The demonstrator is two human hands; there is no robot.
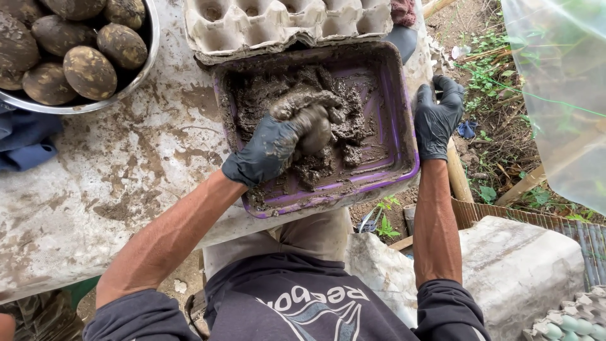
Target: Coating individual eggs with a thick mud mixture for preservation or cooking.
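Outdoors, on a mud-smeared table, an egg is clamped and coated by the left hand.
Coated eggs fill a bowl; the tray is gripped by the right hand.

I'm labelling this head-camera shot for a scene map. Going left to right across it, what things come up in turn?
Metal bowl of mud-coated eggs → left hand in a black glove, pressing a mud-covered egg in the purple tray → right hand, gloved, at the tray's right edge → clear plastic bag.
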